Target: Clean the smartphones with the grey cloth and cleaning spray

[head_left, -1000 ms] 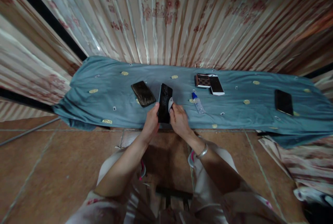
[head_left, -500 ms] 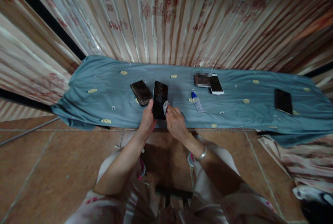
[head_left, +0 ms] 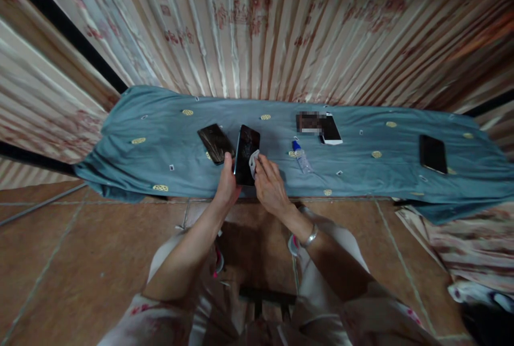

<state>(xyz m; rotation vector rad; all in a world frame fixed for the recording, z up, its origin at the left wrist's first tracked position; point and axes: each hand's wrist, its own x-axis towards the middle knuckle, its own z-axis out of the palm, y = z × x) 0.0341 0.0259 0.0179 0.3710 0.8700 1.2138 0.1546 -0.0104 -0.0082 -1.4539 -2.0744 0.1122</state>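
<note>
A low bench draped in teal patterned cloth point(head_left: 160, 142) is carrying a cracked dark phone point(head_left: 216, 143), a small blue-capped bottle point(head_left: 301, 157), a white phone point(head_left: 331, 130) and a black phone point(head_left: 432, 153), with what is possibly a blurred case point(head_left: 308, 122) lying alongside.

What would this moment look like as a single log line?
left hand: holds black phone | right hand: presses small cloth on phone | nearby: second phone, dropper bottle on blue sheet

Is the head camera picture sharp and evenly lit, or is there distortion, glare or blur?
Head view: dim, warm light; wide-angle bending curves the curtain and blue cloth; faint glare on the phone held by the left hand; one pixelated patch near the white phone.
</note>
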